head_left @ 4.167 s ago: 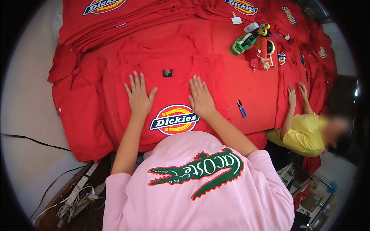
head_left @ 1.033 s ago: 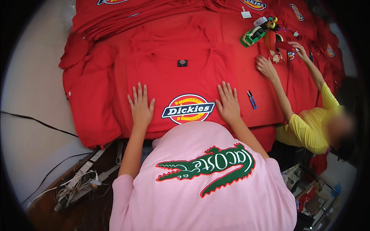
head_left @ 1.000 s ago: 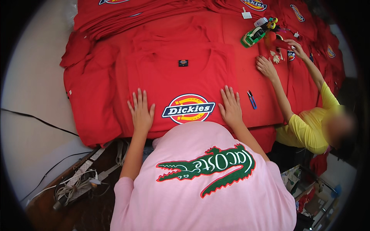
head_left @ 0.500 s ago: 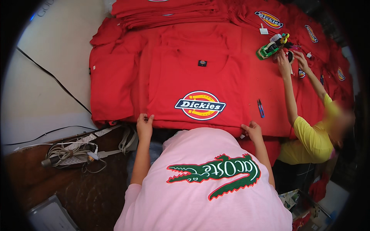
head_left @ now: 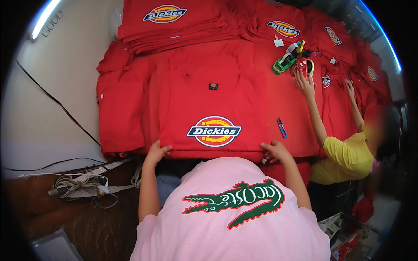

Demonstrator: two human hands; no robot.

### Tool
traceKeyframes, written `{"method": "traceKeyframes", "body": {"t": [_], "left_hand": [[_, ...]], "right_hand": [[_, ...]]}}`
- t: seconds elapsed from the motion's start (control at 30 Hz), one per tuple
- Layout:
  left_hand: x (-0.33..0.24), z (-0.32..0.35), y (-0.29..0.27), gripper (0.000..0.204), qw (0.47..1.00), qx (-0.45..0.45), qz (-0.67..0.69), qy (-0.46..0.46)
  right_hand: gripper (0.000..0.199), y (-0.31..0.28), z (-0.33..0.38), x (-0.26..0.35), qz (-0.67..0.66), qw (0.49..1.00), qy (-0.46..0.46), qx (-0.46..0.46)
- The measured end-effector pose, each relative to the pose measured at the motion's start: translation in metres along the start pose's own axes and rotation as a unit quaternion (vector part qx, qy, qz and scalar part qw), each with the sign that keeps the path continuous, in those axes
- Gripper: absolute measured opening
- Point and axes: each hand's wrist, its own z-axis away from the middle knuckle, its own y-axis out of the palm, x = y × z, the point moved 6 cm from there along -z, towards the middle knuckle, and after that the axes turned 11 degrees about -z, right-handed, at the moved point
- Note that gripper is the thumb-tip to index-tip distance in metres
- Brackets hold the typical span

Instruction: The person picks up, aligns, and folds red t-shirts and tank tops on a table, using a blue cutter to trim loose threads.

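A red T-shirt (head_left: 213, 104) lies flat in front of me, its dark neck label at the top and an oval horseshoe print near the folded lower edge. At the left end of that edge, my left hand (head_left: 157, 153) is closed, thumb and fingers pinching the cloth. My right hand (head_left: 278, 152) pinches the same edge at its right end, and a small white tag (head_left: 264, 161) hangs just below the fingers. To the right of the shirt rest blue-handled thread snips (head_left: 282, 128), apart from my hand.
Stacked red shirts (head_left: 174, 26) stand at the back, more folded red cloth (head_left: 119, 115) at the left. Beyond the snips are a green tape dispenser (head_left: 282, 65) and a co-worker's hand (head_left: 304, 81); this person wears a yellow shirt (head_left: 348, 152). Bundled cables (head_left: 80, 185) lie lower left.
The view has tilted, so more of the back stack shows. Both my hands stay at the shirt's lower edge. The co-worker's hands have separated, one moving right onto red cloth.
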Motion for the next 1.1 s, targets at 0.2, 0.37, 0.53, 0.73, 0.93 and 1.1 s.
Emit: {"method": "traceKeyframes", "body": {"t": [0.2,0.37,0.53,0.73,0.93,1.1], "left_hand": [[-0.029,0.014,-0.018,0.02,0.999,0.048,0.005,-0.002],[-0.139,0.065,-0.084,0.022,0.985,0.107,-0.007,0.133],[-0.259,0.125,-0.167,0.033,0.741,0.278,0.159,0.591],[-0.344,0.052,-0.214,0.032,0.929,0.002,0.177,0.325],[-0.444,-0.008,-0.326,0.024,0.852,-0.11,0.156,0.488],[-0.497,-0.038,-0.408,0.035,0.795,-0.247,0.218,0.509]], "right_hand": [[0.03,-0.013,0.015,0.02,-0.219,0.972,-0.036,0.079],[0.038,-0.054,0.102,0.134,-0.178,0.955,-0.196,0.13],[0.019,-0.154,0.147,0.212,-0.383,0.75,-0.527,0.117],[0.024,-0.103,0.109,0.369,-0.295,0.815,-0.488,0.105],[0.035,-0.105,0.108,0.534,-0.322,0.7,-0.631,0.092],[0.025,-0.101,0.094,0.625,-0.312,0.665,-0.671,0.098]]}}
